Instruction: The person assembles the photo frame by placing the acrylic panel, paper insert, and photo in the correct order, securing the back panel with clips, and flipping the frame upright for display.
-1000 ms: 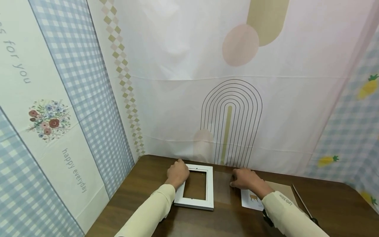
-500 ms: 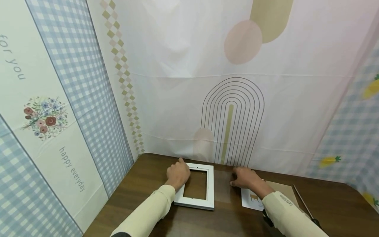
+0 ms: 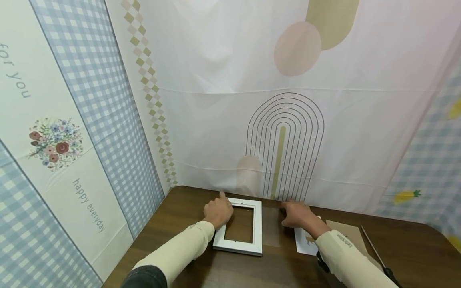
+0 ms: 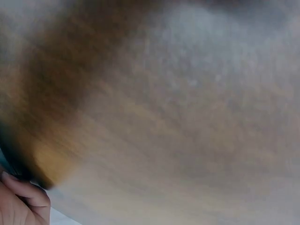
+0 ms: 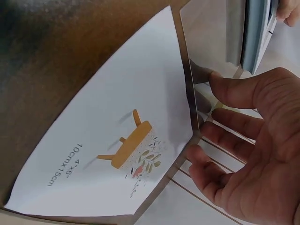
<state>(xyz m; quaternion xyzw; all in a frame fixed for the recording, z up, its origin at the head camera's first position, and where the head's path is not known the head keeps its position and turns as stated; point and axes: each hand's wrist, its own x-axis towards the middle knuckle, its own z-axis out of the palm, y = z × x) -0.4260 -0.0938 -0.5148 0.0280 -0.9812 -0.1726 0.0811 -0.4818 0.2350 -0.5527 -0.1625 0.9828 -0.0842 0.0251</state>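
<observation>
Left hand (image 3: 219, 211): fingers curled on the long left side of the white frame, gripping it at its 10 o'clock
White frame (image 3: 257, 228): flat on the wooden table (image 3: 173, 208), table grain showing through its opening
Clear pane (image 3: 271, 232): lying at the frame's 3 o'clock, just beside it
Right hand (image 3: 297, 214): at the frame's 2 o'clock, fingers loosely bent, thumb apart from them, tips at the pane's edge; nothing looks pinched
White card (image 5: 105, 140): at the right hand's 5 o'clock, printed with a stool, plants and "4"x6" 10cmx15cm"
Brown board (image 3: 349, 232): at the right hand's 4 o'clock, partly behind the sleeve
Thin tool (image 3: 372, 247): along the board's 3 o'clock side, black handle towards 5 o'clock
</observation>
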